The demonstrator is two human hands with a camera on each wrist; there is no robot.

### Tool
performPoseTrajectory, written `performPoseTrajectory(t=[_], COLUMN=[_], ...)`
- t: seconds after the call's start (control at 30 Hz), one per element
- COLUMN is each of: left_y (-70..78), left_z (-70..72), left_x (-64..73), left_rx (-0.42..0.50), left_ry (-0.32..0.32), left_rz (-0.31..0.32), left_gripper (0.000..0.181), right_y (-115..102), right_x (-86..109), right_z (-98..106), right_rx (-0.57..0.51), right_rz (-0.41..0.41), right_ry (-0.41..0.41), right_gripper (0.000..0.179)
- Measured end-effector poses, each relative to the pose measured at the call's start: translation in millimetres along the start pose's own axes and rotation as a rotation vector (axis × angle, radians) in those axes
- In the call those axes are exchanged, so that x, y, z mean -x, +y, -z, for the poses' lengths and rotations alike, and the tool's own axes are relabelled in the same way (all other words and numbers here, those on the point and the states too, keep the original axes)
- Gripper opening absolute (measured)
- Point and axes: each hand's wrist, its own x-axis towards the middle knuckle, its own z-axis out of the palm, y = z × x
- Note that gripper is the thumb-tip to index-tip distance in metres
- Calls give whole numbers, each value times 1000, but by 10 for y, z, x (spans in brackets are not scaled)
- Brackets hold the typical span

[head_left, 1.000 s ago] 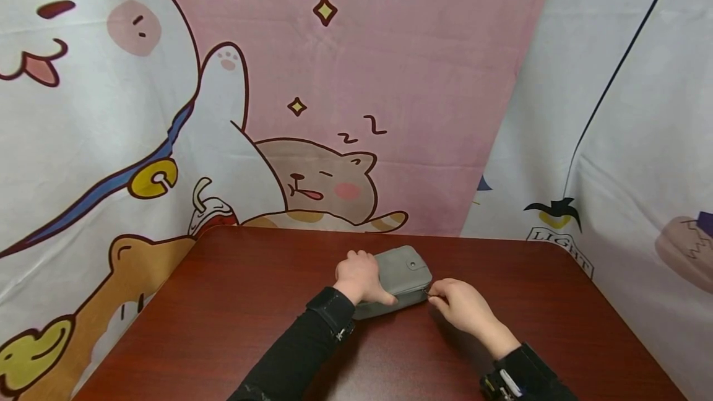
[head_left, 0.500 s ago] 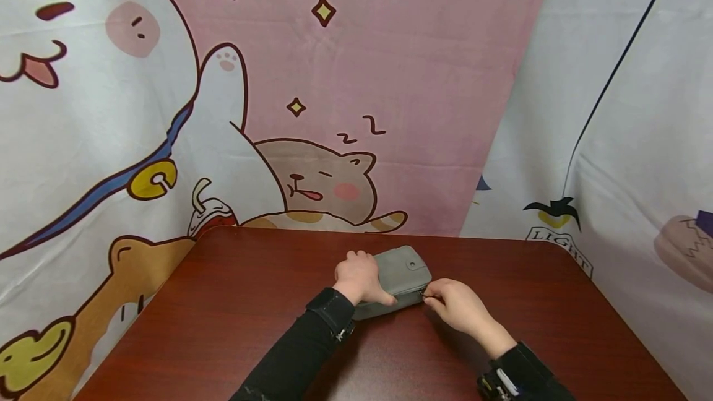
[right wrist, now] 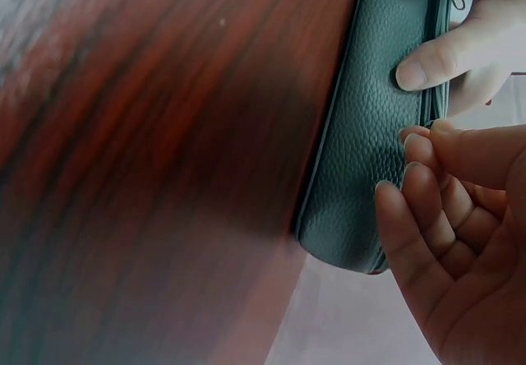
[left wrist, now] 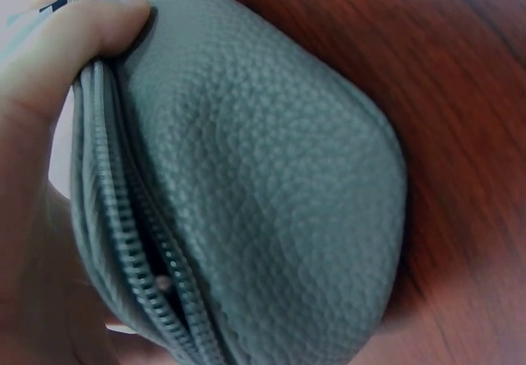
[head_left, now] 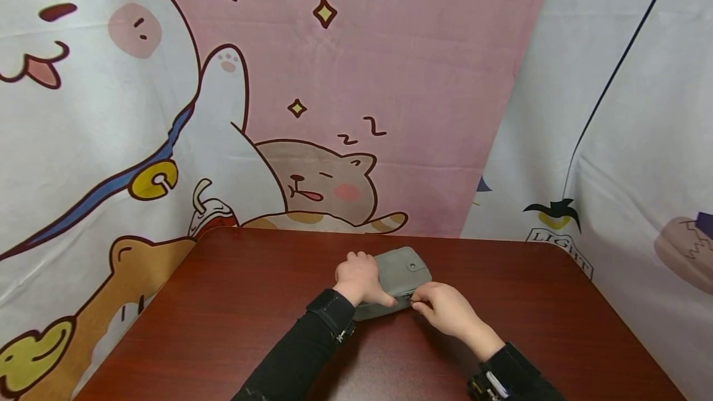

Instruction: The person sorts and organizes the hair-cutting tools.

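A grey-green pebbled leather zip pouch (head_left: 403,270) lies on the table with a small snap on its top. My left hand (head_left: 359,278) grips its left part, thumb pressed on the front side near the zip. Between the thumb and fingertips of my right hand (head_left: 445,309) is the zip pull (head_left: 410,297), on the pouch's front edge just right of the left thumb. In the left wrist view, the zipper teeth (left wrist: 136,250) stand apart below the thumb, showing a dark gap. The right wrist view has both hands close together at the zip; the pull is mostly covered by fingers.
The pouch rests on a dark red-brown wooden table (head_left: 234,308) with rounded far corners. Behind it hangs a cloth backdrop (head_left: 423,79) with cartoon animals on pink and white. Black sleeves and wrist-worn devices cover both forearms.
My right hand has slid left along the pouch's front edge with the zip pull, closer to the left thumb. The left hand and the pouch have stayed in place.
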Motion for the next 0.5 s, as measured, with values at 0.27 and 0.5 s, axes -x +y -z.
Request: performPoseTrajectory(t=[0.27, 0.5], left_y=[-9, -24], left_z=[-29, -22], left_x=[-22, -2], left_rx=[4, -2], left_ry=[2, -6], left_rz=[-2, -18], left_gripper=[101, 102], right_y=[-83, -107], right_x=[-37, -55], right_z=[-38, -61], right_rx=[-6, 9], right_rz=[19, 31], right_ry=[-21, -36], right_gripper=[6, 3])
